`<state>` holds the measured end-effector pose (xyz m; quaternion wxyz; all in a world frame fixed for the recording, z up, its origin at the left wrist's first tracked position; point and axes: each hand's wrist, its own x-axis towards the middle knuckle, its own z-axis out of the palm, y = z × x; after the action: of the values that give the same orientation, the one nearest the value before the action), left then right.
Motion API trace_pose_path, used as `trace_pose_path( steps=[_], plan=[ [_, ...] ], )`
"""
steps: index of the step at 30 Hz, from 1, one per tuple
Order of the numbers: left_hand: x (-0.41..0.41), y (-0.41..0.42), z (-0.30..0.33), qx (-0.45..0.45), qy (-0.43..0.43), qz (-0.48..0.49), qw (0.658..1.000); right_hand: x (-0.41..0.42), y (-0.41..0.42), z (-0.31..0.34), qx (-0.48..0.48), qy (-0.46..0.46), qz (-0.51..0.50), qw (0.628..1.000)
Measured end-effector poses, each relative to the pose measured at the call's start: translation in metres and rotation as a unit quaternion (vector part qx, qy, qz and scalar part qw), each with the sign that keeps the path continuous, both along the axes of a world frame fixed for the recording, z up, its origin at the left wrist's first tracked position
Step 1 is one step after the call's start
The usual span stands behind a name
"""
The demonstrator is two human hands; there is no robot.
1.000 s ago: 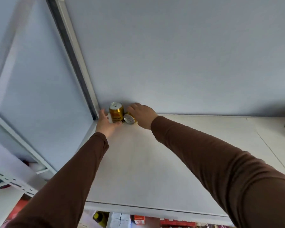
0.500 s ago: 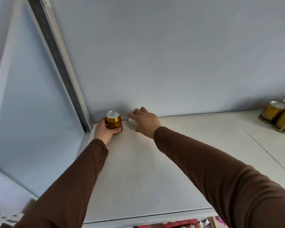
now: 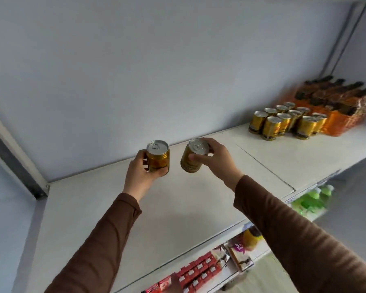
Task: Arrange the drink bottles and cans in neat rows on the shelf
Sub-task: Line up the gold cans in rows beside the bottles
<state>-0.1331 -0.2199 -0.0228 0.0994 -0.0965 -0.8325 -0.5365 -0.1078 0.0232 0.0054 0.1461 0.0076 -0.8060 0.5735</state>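
two gold cans held above white shelf (image 3: 178,208): left can (image 3: 158,158) upright, right can (image 3: 193,155) tilted.

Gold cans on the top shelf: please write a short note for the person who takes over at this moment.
Left hand: holds one gold can upright, lifted off the shelf.
Right hand: fingers grip a second gold can near its top, tilted, also in the air.
Placed: a group of gold cans stands in rows at the right, beside the orange-labelled dark bottles.
Left to do: probably set both held cans down in line with that group.
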Motion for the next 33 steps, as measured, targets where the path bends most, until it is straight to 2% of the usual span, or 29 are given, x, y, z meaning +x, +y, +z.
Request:
trace_pose_path(
  steps=[8, 13, 22, 29, 33],
  plan=[
    [0.016, 0.162, 0.005, -0.007, -0.013, -0.125, 0.992, 0.062, 0.146, 0.001, -0.005, -0.014, -0.112, 0.994],
    [0.028, 0.271, 0.002, -0.008, -0.013, -0.163, 0.986, 0.089, 0.248, -0.003, 0.008, -0.027, -0.133, 0.991],
    [0.043, 0.422, -0.007, 0.002, -0.042, -0.141, 0.989, 0.097, 0.395, -0.002, 0.072, -0.045, -0.106, 0.991],
    [0.011, 0.483, -0.013, -0.016, -0.06, -0.105, 0.993, 0.051, 0.456, 0.003, 0.103, -0.063, -0.079, 0.989],
    [-0.02, 0.501, -0.024, -0.02, -0.072, -0.074, 0.994, 0.005, 0.476, 0.004, 0.162, -0.069, -0.062, 0.982]
  ],
)
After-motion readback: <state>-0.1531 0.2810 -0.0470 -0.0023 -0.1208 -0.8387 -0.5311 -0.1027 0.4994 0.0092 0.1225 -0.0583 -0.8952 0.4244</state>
